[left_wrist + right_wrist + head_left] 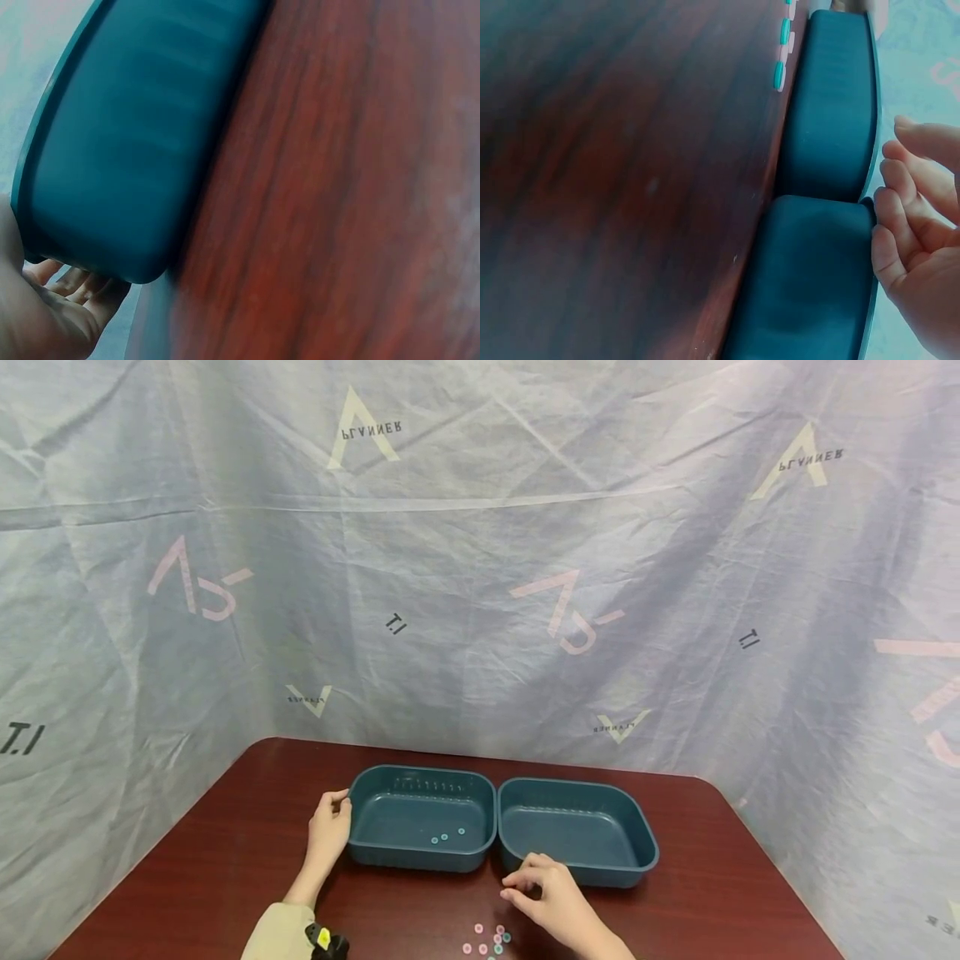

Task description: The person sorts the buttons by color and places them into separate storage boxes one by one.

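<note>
My left hand point(330, 827) is at the left end of the left blue tray point(420, 859), holding its rim and end wall. In the left wrist view the fingers point(94, 291) lie along the outside of that end. A few small teal buttons point(444, 837) lie inside this tray. My right hand point(551, 897) hovers by the front edge of the right blue tray point(600, 875), its fingers loosely bent. Thumb and forefinger tips come close together, with nothing visible between them. Several small pink and teal buttons point(483, 948) lie on the table, left of the right hand.
Both trays stand side by side, ends touching, on a dark red wooden table point(405, 914). Behind and beside the table hangs a pale grey printed cloth point(465, 560). A black band with a yellow mark point(324, 937) is on the left wrist.
</note>
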Demonstrator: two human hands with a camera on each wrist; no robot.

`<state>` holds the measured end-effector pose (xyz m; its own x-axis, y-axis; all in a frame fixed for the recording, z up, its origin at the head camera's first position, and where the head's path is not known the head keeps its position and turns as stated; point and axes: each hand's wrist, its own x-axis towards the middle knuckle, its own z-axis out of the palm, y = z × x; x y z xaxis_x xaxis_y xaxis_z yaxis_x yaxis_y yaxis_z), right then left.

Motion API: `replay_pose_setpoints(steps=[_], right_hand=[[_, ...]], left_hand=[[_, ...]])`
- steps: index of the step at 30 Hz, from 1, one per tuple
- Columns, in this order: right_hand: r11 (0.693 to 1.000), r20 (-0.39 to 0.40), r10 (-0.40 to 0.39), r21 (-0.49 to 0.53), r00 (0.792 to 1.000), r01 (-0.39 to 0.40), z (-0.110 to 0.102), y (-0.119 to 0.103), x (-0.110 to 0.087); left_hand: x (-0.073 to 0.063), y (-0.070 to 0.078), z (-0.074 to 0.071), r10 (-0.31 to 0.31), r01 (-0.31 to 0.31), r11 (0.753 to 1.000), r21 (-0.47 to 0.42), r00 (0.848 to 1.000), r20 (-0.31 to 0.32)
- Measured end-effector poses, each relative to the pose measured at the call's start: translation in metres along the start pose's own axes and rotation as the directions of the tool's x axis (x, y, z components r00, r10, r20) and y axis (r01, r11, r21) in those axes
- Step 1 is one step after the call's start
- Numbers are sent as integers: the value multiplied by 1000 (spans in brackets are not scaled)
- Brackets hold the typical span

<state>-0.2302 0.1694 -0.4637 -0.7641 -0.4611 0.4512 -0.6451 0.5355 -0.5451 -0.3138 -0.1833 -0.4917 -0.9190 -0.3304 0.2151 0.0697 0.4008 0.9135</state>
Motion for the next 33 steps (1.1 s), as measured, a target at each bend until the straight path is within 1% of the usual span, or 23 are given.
replay_pose_setpoints(steps=[1, 2, 7, 11, 14, 18, 21, 27, 33], right_hand=[[1000, 10, 8, 2, 1000, -8, 0, 0, 0], [1000, 24, 18, 7, 1000, -18, 0, 0, -1], [995, 115, 86, 32, 990, -91, -1, 2, -2], [995, 154, 83, 42, 984, -91, -1, 2, -4], [995, 193, 62, 60, 979, -75, -2, 2, -5], [995, 275, 43, 78, 960, -67, -2, 2, -6], [994, 321, 54, 72, 945, -82, -3, 2, -7], [990, 378, 92, 68, 921, -127, -5, 1, -7], [980, 409, 141, 71, 902, -185, -5, 0, -8]], left_hand=[[0, 0, 0, 1, -1, 1000, -5, 1000, -1], [-1, 0, 0, 1, -1, 1000, 2, 1000, -15], [-1, 1, 0, 4, -4, 1000, -4, 1000, -17], [-1, 2, 0, -3, 3, 1000, 2, 1000, -12], [-1, 3, -1, -1, 1, 1000, 2, 1000, -15], [-1, 3, -1, -6, 6, 1000, -5, 1000, -6], [0, 1, -1, -10, 10, 1000, -11, 1000, 10], [-1, 1, -1, -14, 14, 1000, -17, 1000, 21], [-2, 2, -1, -15, 15, 1000, -15, 1000, 19]])
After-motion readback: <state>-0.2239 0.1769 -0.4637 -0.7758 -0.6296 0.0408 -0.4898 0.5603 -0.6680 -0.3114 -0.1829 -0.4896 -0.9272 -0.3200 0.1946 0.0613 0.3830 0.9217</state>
